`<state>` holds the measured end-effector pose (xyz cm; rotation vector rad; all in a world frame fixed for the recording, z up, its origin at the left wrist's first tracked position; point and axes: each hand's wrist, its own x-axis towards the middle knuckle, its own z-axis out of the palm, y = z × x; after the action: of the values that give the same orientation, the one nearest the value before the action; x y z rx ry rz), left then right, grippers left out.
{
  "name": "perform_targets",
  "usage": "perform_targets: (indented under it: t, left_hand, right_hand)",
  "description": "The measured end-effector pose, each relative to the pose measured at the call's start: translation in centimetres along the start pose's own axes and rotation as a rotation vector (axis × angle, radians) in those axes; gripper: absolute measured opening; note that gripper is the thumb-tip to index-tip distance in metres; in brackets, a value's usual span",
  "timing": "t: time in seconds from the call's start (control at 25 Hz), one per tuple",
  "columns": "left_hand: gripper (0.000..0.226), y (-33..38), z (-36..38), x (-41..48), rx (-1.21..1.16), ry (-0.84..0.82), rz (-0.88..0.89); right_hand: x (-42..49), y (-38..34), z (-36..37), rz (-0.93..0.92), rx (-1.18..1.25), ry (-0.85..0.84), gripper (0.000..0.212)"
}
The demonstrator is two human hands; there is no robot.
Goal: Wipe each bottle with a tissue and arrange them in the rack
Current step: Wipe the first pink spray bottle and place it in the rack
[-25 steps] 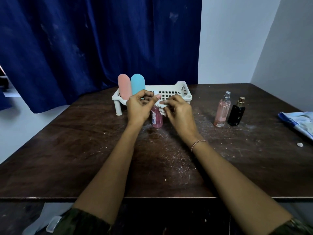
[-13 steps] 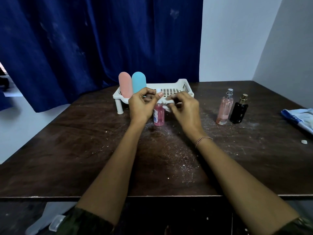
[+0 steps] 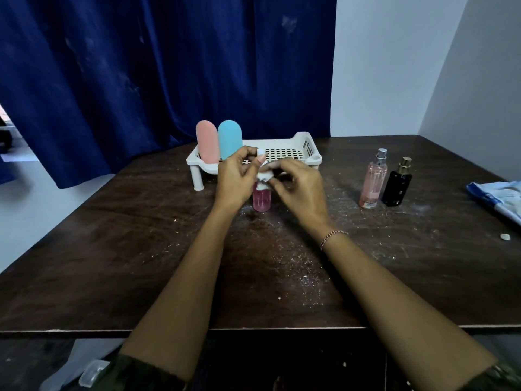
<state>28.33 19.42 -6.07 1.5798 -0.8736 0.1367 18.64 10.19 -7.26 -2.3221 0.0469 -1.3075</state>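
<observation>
wiping looked to be under way on the third bottle of five. the left hand (image 3: 236, 176) had its fingers curled round the top of the small pink bottle (image 3: 261, 199), pinching near the white cap and keeping it upright over the dark table (image 3: 141, 249), just in front of the rack (image 3: 307, 141). the right hand (image 3: 298, 187) had its fingers bent in and pinched a crumpled white tissue (image 3: 265, 176) against the bottle's upper part. the tissue hid the shoulder, while the pink lower half showed beneath both hands. whether the base rested on the table or hung just above it, i could not tell.

a pink rounded bottle (image 3: 207, 142) and a blue rounded bottle (image 3: 229, 138) stood upright side by side at the rack's left end, so i judged those two wiped and placed. off to the right, well apart from the hands, a pale pink spray bottle (image 3: 372, 179) and a black bottle (image 3: 397, 182) stood next to each other on the table, not yet dealt with by the look of it.

that made two done, one in hand and two to go. the one in hand seemed to need its lower half wiped before being set beside the blue one. a blue and white packet (image 3: 501, 196), perhaps the tissue pack, lay at the table's right edge.
</observation>
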Motion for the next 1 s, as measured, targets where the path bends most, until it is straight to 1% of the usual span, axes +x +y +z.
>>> perform_targets:
  t: [0.08, 0.12, 0.24, 0.28, 0.32, 0.4, 0.48, 0.64, 0.8, 0.88, 0.96, 1.0]
  left_hand:
    - [0.014, 0.0, -0.1, 0.1, 0.011, 0.002, 0.013]
    - [0.013, -0.1, -0.2, 0.1, 0.007, 0.002, 0.019]
    - [0.009, -0.3, -0.2, 0.1, -0.016, -0.020, 0.019]
    - [0.009, -0.3, -0.1, 0.0, -0.013, -0.025, 0.016]
    - [0.012, -0.3, 0.0, 0.0, -0.008, -0.025, 0.014]
    - [0.017, -0.3, 0.0, 0.0, -0.004, -0.019, 0.014]
    - [0.018, -0.3, -0.1, 0.0, -0.007, -0.019, 0.018]
    - [0.019, -0.2, 0.0, 0.0, -0.071, -0.027, -0.019]
    - [0.021, -0.1, 0.1, 0.0, -0.149, -0.003, -0.078]
    - [0.018, -0.2, 0.1, 0.1, -0.150, 0.021, -0.086]
    - [0.016, -0.3, 0.0, 0.2, -0.173, 0.051, -0.112]
    - [0.015, -0.4, 0.0, 0.2, -0.188, 0.064, -0.128]
  right_hand:
    - [0.0, -0.1, 0.1, -0.021, -0.008, -0.018, 0.020]
    - [0.1, 0.0, 0.0, 0.013, 0.013, -0.006, 0.021]
    - [0.5, 0.6, -0.3, 0.211, 0.129, 0.031, 0.027]
    - [0.5, 0.7, -0.3, 0.247, 0.149, 0.038, 0.028]
    - [0.5, 0.7, -0.4, 0.243, 0.158, 0.042, 0.028]
    - [0.4, 0.5, -0.3, 0.168, 0.165, 0.031, 0.025]
    - [0.4, 0.4, -0.3, 0.131, 0.168, 0.023, 0.025]
    - [0.5, 0.9, -0.4, 0.256, 0.188, 0.023, 0.025]
    - [0.4, 0.8, -0.5, 0.172, 0.179, 0.011, 0.020]
    - [0.5, 1.2, -0.7, 0.190, 0.197, 0.003, 0.018]
    - [0.5, 1.6, -0.9, 0.235, 0.195, -0.061, 0.017]
    - [0.4, 1.7, -0.9, 0.229, 0.173, -0.104, 0.017]
